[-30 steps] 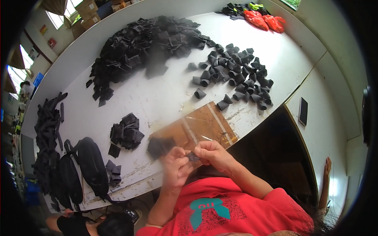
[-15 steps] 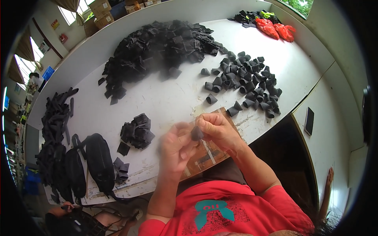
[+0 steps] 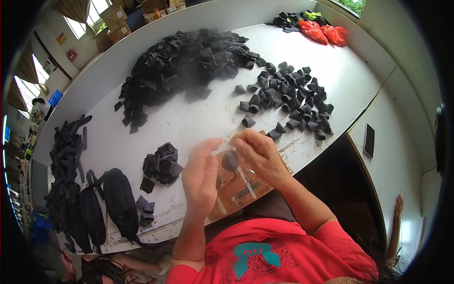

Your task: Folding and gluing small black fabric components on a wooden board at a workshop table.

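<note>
My left hand point(image 3: 201, 173) is smeared by motion, its fingers stretched out and holding nothing that shows. My right hand point(image 3: 259, 154) is closed, fingers curled beside a small curled black piece point(image 3: 230, 161) that appears to be in their grip; the exact contact is hidden. Both hands hover over a worn brown board point(image 3: 236, 199) at the table's near edge. Beyond the right hand lie many curled black pieces point(image 3: 293, 97), rolled into short tapered tubes. Left of my left hand sits a small pile of flat black pieces point(image 3: 162, 162).
A large heap of flat black pieces point(image 3: 184, 61) covers the far part of the white table point(image 3: 189, 120). Black strips point(image 3: 66, 156) and a black bag point(image 3: 120, 201) lie at left. Red plastic bags point(image 3: 324, 33) rest far right, a phone point(image 3: 370, 141) on the right-hand surface.
My hands have drawn apart. The left has straightened its fingers and come off the black piece, which stays near my right hand, slightly lower left. The view has shifted a little.
</note>
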`<state>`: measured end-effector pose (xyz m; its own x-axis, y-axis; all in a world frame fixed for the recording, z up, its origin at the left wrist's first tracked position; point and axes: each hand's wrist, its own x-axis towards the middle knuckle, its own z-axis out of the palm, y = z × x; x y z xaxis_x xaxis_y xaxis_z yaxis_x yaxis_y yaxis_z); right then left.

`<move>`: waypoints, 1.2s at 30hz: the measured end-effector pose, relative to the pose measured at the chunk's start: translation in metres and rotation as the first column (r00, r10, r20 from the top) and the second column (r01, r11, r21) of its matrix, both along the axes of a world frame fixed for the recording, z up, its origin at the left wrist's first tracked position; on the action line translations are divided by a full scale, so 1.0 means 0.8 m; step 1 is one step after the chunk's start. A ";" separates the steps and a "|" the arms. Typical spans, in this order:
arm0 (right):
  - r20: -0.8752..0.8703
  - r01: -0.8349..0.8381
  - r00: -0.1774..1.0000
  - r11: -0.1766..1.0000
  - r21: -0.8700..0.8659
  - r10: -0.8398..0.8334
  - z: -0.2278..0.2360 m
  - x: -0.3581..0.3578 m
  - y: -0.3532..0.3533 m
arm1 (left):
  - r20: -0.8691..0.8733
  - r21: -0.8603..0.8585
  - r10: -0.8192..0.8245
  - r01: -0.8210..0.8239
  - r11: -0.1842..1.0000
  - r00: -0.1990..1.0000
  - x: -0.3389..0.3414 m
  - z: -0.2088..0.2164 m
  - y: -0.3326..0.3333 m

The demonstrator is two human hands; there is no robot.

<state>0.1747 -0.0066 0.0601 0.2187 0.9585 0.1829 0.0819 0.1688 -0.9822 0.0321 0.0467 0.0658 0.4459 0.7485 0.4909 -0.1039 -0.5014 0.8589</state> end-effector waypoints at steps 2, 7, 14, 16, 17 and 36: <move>0.166 0.216 0.955 0.961 0.176 -0.245 -0.001 -0.001 -0.009 | -0.036 0.010 -0.069 0.069 0.998 0.997 -0.003 0.007 0.003; 0.424 0.124 0.874 0.952 0.279 -0.238 0.018 -0.013 -0.023 | 0.139 -0.077 0.022 -0.011 0.997 0.990 0.003 0.000 -0.004; 0.600 0.111 0.712 0.901 0.419 -0.366 0.020 -0.016 -0.013 | 0.551 -0.559 0.121 0.257 0.788 0.826 -0.003 -0.014 -0.005; 0.569 0.095 0.745 0.899 0.427 -0.349 0.004 -0.012 -0.011 | 0.515 -0.540 0.131 0.202 0.817 0.847 -0.004 -0.025 -0.008; 0.569 0.095 0.745 0.901 0.424 -0.347 -0.001 -0.013 -0.011 | 0.478 -0.513 0.138 0.149 0.845 0.867 -0.005 -0.028 -0.009; 0.590 0.116 0.677 0.855 0.505 -0.440 -0.006 -0.015 -0.007 | 0.107 0.014 -0.034 0.032 0.999 0.994 0.003 -0.012 0.008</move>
